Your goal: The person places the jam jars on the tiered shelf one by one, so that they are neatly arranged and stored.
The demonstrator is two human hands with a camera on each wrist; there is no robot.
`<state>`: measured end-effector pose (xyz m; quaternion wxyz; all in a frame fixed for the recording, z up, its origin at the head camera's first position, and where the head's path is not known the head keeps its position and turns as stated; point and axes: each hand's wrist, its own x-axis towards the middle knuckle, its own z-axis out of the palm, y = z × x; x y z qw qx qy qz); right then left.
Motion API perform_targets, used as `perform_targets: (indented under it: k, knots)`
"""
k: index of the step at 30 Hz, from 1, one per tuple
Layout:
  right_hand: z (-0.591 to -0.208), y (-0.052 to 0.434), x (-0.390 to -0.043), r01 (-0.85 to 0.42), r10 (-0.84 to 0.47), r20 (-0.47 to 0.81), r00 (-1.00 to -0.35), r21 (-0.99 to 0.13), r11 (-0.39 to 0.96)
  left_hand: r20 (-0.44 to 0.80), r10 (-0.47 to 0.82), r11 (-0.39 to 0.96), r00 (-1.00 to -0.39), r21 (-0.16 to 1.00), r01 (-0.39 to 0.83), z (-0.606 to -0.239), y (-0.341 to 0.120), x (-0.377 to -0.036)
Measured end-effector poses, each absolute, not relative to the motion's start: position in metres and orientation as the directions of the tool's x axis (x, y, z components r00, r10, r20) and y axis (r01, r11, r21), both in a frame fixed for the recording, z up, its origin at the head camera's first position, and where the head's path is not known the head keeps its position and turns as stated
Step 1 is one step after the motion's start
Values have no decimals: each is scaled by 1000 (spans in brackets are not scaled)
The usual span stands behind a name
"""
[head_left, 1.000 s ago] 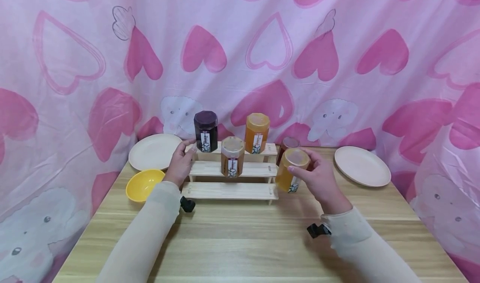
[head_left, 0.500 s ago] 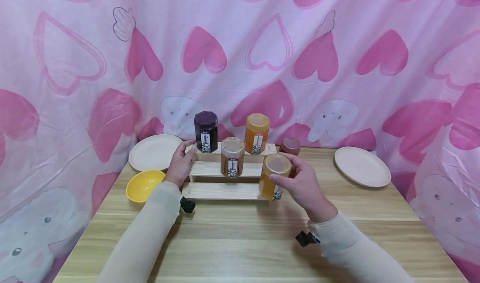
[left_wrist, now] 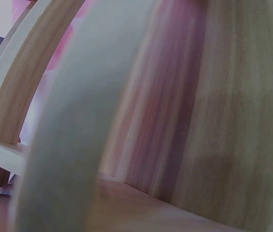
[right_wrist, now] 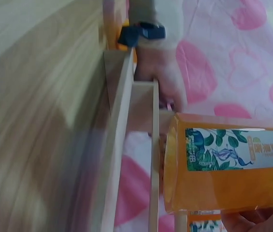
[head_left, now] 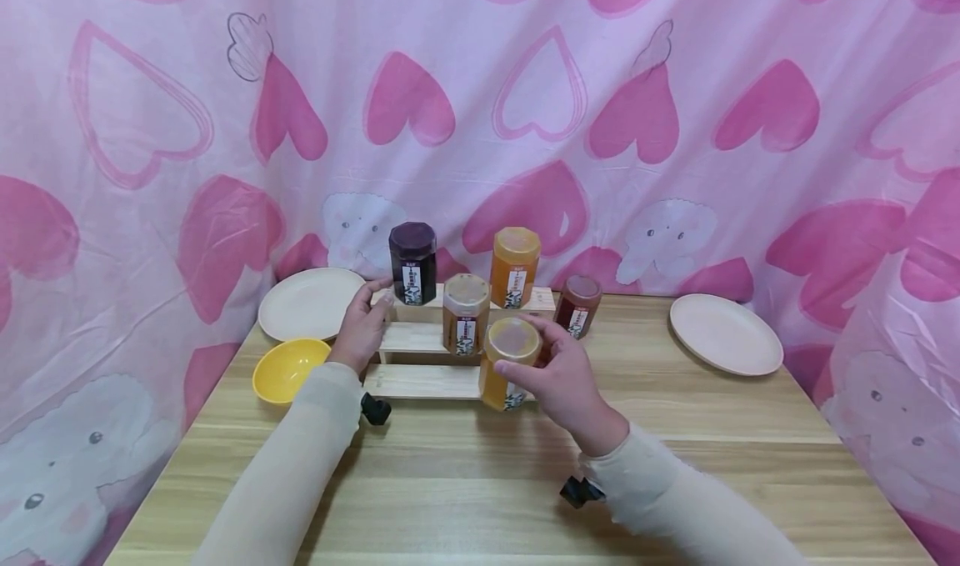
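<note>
My right hand (head_left: 564,383) grips an octagonal jar of yellow-orange honey (head_left: 504,374) by its sides, thumb toward me. The jar is held upright, overlapping the right part of the bottom step of a three-step wooden display rack (head_left: 423,381). In the right wrist view the honey jar (right_wrist: 228,191), with its leafy label, is close by the rack's step edges. My left hand (head_left: 362,328) holds the rack's left end near the top step. On the top step stand a dark purple jar (head_left: 412,264) and an orange jar (head_left: 514,270); a light amber jar (head_left: 465,316) stands on the middle step.
A reddish-brown jar (head_left: 577,309) stands on the wooden table (head_left: 450,483) right of the rack. A yellow bowl (head_left: 288,372) and a pale plate (head_left: 307,303) are at the left; another pale plate (head_left: 726,334) is at the right. Heart-patterned cloth (head_left: 480,91) hangs behind.
My right hand has carried the honey jar leftward and slightly nearer, from the rack's right side to before its bottom step, uncovering the reddish-brown jar. The left hand stays in place.
</note>
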<state>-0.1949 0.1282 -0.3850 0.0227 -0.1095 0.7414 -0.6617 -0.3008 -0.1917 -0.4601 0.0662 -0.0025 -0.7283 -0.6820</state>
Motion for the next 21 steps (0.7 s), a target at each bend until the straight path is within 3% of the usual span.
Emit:
perform_targets:
  k: [21]
  knots:
    - [-397, 50, -177, -161, -193, 142, -971, -983, 87, 92, -99, 30, -991, 996, 90, -460, -192, -302]
